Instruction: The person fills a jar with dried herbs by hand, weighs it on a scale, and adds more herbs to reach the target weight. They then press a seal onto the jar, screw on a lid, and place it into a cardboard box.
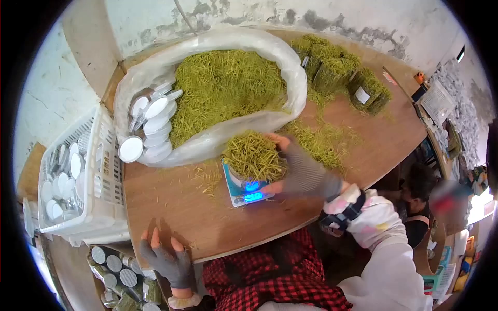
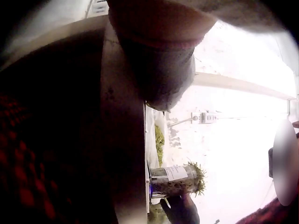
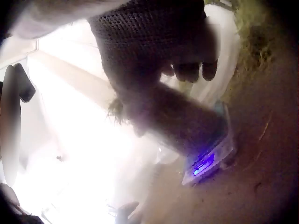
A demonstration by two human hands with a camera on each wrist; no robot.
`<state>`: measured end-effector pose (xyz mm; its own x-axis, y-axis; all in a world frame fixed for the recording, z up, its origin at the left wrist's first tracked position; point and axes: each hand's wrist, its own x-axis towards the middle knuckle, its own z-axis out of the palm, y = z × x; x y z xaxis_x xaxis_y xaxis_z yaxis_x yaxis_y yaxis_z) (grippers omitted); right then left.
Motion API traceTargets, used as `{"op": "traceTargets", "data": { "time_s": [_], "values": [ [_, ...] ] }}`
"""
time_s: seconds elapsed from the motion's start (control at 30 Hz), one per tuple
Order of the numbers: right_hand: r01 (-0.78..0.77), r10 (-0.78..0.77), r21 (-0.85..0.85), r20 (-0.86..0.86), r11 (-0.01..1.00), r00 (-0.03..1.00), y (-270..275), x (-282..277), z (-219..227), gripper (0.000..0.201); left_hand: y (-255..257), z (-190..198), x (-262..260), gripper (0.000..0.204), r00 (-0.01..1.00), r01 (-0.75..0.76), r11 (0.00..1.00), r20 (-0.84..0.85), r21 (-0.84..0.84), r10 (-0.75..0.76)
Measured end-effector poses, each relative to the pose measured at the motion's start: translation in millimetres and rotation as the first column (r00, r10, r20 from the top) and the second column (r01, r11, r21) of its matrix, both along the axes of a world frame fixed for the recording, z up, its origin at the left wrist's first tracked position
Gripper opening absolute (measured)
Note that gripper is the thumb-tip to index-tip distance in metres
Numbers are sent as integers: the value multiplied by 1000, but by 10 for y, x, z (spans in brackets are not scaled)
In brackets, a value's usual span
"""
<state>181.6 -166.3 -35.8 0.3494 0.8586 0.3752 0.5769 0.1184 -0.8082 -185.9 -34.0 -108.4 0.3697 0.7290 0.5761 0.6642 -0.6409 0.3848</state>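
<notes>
A clear jar (image 2: 170, 181) with a white label stands on a small digital scale (image 1: 237, 193) whose display glows blue. Dried green stems (image 1: 252, 155) fill it and stick out above its rim. My right hand (image 1: 311, 171), in a grey fingerless glove, grips the jar by its side, fingers on the far side and thumb on the near side. The right wrist view shows the jar (image 3: 189, 119) slightly blurred under that hand. My left hand (image 1: 168, 259), gloved the same way, rests at the table's front edge with fingers spread, holding nothing.
A large plastic bag (image 1: 223, 132) holds a heap of green stems (image 1: 228, 88) and several white lids (image 1: 155, 127). Filled jars (image 1: 365, 93) stand at the back right. Left are a white crate (image 1: 106, 197) of lids and a box of jars (image 1: 127, 277). A person sits at right.
</notes>
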Motion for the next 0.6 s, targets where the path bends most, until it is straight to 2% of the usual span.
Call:
{"op": "traceTargets", "data": {
  "time_s": [0.07,0.13,0.17,0.23,0.27,0.33,0.37,0.43,0.5,0.57,0.6],
  "values": [
    [26,6,-173,184,985,983,-177,224,171,94,-14,26,14,42,999,-12,1000,-30,9,12],
    [145,-117,-159,176,976,977,-350,376,174,76,-30,67,43,42,999,-30,999,-32,13,30],
    [140,-114,-167,158,976,981,-416,421,205,76,-29,66,49,42,998,-32,999,-52,8,32],
    [296,-253,-170,235,940,939,-522,456,249,54,-18,54,52,42,999,-26,1000,-28,-16,26],
    [295,-256,-174,218,939,942,-566,447,202,54,-23,76,54,43,999,-17,999,-32,-34,16],
    [319,-279,-69,335,945,900,-657,399,113,37,14,10,22,43,999,-13,1000,-53,-12,12],
    [324,-285,-72,325,943,902,-685,327,49,37,28,-16,15,42,998,-12,1000,-57,9,12],
    [248,-183,-104,422,963,888,-707,75,-87,32,34,-12,21,42,997,-7,1000,-73,2,7],
    [228,-153,-112,462,967,874,-647,-205,-122,36,28,-6,32,42,996,-8,1000,-84,-8,7],
    [78,116,-292,592,953,797,-512,-420,-167,45,28,0,33,42,997,-8,1000,-82,-27,5],
    [78,115,-292,589,953,800,-423,-522,-215,45,36,-14,26,42,996,-7,1000,-86,-26,4]
  ]
}}
